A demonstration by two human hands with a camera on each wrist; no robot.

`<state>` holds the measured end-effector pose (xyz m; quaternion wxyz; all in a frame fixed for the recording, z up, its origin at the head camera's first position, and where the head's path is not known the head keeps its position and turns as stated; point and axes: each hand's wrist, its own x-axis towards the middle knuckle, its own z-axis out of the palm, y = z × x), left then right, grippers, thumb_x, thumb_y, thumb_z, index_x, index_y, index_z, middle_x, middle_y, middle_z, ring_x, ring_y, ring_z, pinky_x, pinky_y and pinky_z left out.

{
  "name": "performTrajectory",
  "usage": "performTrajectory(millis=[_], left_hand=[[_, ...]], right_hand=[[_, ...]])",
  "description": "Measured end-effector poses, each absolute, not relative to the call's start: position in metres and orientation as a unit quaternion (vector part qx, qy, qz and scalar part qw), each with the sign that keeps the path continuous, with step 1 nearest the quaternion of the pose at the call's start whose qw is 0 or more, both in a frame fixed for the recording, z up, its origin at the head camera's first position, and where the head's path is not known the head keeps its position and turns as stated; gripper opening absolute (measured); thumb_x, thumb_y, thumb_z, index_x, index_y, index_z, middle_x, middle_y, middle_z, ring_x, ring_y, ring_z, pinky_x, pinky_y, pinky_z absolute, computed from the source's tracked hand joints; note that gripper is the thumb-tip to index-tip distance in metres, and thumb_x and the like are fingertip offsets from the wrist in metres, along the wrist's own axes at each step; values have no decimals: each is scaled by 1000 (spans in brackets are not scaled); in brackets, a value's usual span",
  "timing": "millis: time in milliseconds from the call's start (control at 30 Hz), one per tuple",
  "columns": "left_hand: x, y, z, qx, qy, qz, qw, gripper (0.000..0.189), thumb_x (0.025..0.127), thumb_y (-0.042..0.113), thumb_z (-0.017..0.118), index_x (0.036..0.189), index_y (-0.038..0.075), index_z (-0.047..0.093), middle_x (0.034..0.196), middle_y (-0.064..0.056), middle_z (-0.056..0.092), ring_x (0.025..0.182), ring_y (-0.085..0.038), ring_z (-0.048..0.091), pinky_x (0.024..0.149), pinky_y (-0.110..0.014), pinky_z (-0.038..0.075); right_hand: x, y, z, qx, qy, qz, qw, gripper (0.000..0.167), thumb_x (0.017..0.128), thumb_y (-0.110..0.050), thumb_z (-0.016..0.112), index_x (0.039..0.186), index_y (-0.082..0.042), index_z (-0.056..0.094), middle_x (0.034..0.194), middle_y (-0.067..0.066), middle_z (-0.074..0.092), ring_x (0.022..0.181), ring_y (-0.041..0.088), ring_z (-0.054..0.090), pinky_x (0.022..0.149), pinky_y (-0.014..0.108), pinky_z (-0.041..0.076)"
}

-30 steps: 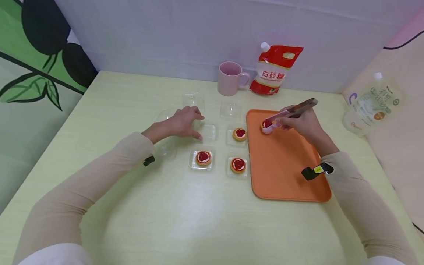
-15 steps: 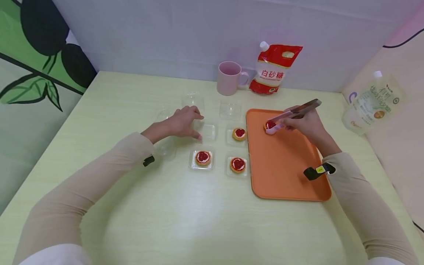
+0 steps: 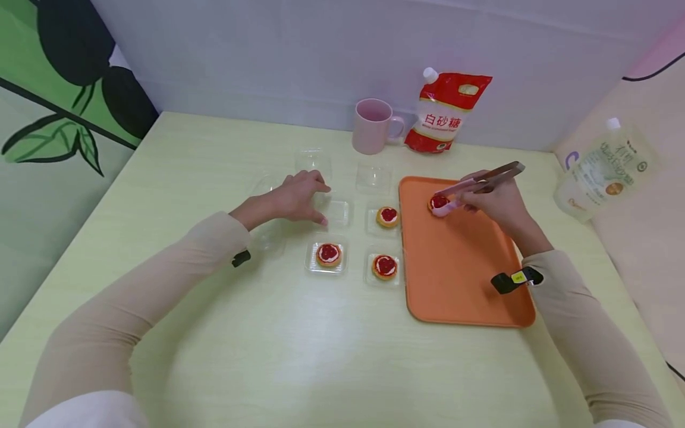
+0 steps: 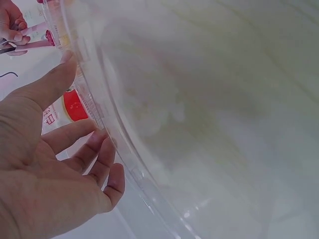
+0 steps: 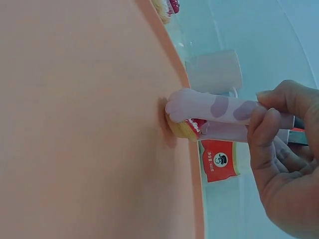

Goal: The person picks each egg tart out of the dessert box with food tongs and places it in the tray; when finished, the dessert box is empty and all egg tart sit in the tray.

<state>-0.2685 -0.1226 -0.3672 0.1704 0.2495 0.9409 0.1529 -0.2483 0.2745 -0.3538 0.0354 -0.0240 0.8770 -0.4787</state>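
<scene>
My right hand (image 3: 495,199) grips a pair of tongs (image 3: 481,181) with pink, paw-shaped tips. In the right wrist view the tongs (image 5: 219,107) hold a small tart (image 5: 184,129) by its sides, low over the orange tray (image 3: 465,267). The tart (image 3: 437,203) has a red topping and white cream. My left hand (image 3: 294,196) is beside a clear plastic box (image 3: 338,214), thumb and forefinger spread at its left side. In the left wrist view the left hand (image 4: 55,149) has its fingertips right at a clear plastic edge (image 4: 124,134).
Three tarts sit in clear boxes: one box (image 3: 316,268) in front of the left hand, two along the tray's left edge. More clear boxes (image 3: 373,178) stand behind. A pink mug (image 3: 370,128) and a red sugar pouch (image 3: 444,116) stand at the table's back.
The right hand with the tongs has shifted slightly right, and the tart on the tray has moved right with it. The left hand has stayed in place.
</scene>
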Motion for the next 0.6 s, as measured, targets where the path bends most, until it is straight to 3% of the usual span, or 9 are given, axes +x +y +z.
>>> performTrajectory(millis=[600], left_hand=[[-272, -117, -361, 231, 945, 129, 193, 82, 77, 36, 86, 143, 2, 52, 140, -18, 47, 132, -34, 41, 106, -52, 33]], right_hand=[[-241, 267, -338, -33, 863, -504, 1, 41, 90, -16, 75, 125, -2, 59, 84, -22, 72, 60, 7, 66, 62, 20, 56]])
